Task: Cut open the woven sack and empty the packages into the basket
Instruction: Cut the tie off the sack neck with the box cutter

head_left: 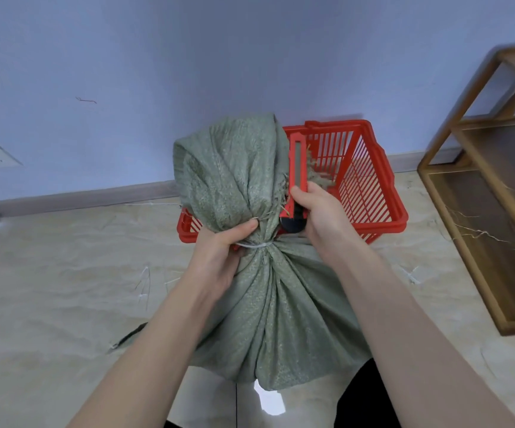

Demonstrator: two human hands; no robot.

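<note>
A grey-green woven sack (268,307) stands on the floor in front of me, its neck tied with a white zip tie (254,245). My left hand (222,245) grips the bunched neck just above the tie. The loose top of the sack rises above that hand. My right hand (318,214) holds a red utility knife (299,168) upright beside the sack's top, right of the neck. Frayed threads hang near the knife. Behind the sack sits a red plastic basket (370,180); what it holds is hidden from me.
A wooden shelf unit (497,193) stands at the right, close to the basket. A pale blue wall with a grey baseboard (89,196) runs behind. Loose white strands (145,285) and scraps lie on the beige tiled floor.
</note>
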